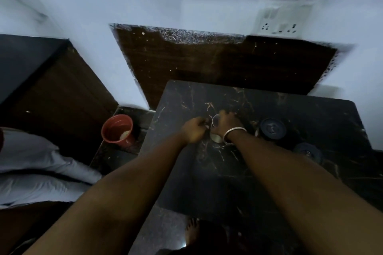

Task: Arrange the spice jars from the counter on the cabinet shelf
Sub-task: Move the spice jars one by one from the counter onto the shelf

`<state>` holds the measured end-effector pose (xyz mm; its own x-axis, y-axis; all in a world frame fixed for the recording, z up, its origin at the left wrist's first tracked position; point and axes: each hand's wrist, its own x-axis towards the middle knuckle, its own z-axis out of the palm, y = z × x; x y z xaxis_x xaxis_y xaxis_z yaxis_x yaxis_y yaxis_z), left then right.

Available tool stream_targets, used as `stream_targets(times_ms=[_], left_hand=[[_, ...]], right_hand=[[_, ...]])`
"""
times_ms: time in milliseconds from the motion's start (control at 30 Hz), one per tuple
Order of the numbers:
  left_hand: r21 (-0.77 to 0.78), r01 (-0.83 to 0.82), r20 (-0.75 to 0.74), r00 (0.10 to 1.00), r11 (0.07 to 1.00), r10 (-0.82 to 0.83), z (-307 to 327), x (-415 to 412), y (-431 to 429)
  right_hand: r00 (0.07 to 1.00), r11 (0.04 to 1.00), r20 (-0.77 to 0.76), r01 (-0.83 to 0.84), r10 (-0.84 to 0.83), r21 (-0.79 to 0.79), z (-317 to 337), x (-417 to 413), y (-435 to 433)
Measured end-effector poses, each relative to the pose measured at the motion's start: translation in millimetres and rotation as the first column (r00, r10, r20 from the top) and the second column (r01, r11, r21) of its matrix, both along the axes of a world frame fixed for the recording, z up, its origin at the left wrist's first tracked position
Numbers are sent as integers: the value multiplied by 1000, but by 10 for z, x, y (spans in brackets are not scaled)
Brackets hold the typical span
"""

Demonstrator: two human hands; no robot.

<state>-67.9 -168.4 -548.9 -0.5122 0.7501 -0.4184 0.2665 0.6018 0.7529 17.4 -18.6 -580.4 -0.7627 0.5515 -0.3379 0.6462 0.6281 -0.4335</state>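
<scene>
Item: steel spice jar (pixel 215 130), upright on worktop (pixel 310 109), between my hands; right hand (pixel 227 123) wraps it, left hand (pixel 193 130) curled at its rim.

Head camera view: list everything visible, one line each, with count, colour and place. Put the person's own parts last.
counter: one, black marble with pale veins, centre and right
steel jar: one, silver, on the counter between both hands
dark-lidded jars: two, dark, on the counter right of the hands; the nearer one partly hidden by the arm
red cup: one, something pale inside, on the lower ledge left of the counter
socket plate: one, white, on the wall, upper right
cloth: white, far left
bangle: one, silver, right wrist
left hand: closed beside the jar
right hand: gripping the jar
foot: one, bare, bottom edge
</scene>
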Motion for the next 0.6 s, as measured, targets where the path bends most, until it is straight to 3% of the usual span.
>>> stream_targets(times_ms=[100,200,267,333,467,533,600], left_hand=[[130,-170,179,973,977,146,187,15,-2],[198,-346,479,851,917,217,468,-16,14],[234,-302,667,741,924,73,669,-47,75],[332,-189,812,556,924,-178,906,12,160],[577,-65,808,194,814,-557,1380,468,323],[668,-36,741,122,743,-660,1607,744,366],[704,-53,706,154,708,-691,1888,969,398]], right_hand=[[992,988,-122,-45,26,-149,372,64,95],[968,920,-226,-188,113,-344,1076,256,263],[928,839,-324,-322,186,-438,1627,446,379],[866,730,-435,-461,246,-504,2167,663,416],[730,574,-632,-644,262,-506,2889,1041,359],[663,530,-720,-692,202,-489,3117,1195,320],[601,547,-793,-700,104,-459,3283,1324,267]])
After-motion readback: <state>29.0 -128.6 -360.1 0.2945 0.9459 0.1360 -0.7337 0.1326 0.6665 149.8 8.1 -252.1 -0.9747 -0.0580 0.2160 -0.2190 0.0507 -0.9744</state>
